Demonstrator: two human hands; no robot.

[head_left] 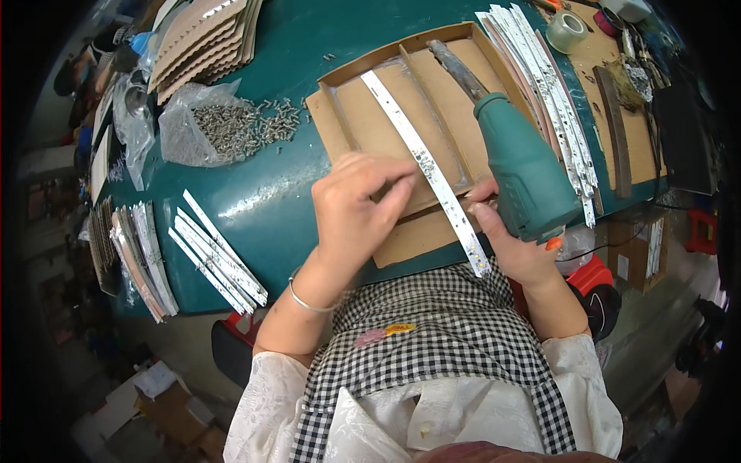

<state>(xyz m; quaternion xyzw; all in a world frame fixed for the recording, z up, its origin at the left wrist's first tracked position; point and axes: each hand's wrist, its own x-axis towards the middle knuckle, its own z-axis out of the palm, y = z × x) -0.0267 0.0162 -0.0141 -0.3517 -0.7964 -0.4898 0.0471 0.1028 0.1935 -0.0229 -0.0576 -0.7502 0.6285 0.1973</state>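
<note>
A long white circuit board strip (440, 181) slants across a shallow cardboard tray (332, 131), its near end over my apron. My left hand (355, 197) is curled, with thumb and forefinger brought together beside the strip's left edge; anything between them is too small to make out. On the other side, my right hand (517, 247) has its thumb and a finger close together near the strip's right edge. A green power tool (525, 170) with a long grey nose lies over this hand and hides its other fingers. Whether the hand grips the tool is unclear.
Small metal pins (231, 127) spill from a clear bag (185, 147) at the left. More white strips (216, 262) lie at the near left, and a bundle of strips (548, 100) is right of the tray. A tape roll (566, 32) and cardboard sheets (204, 46) stand farther back.
</note>
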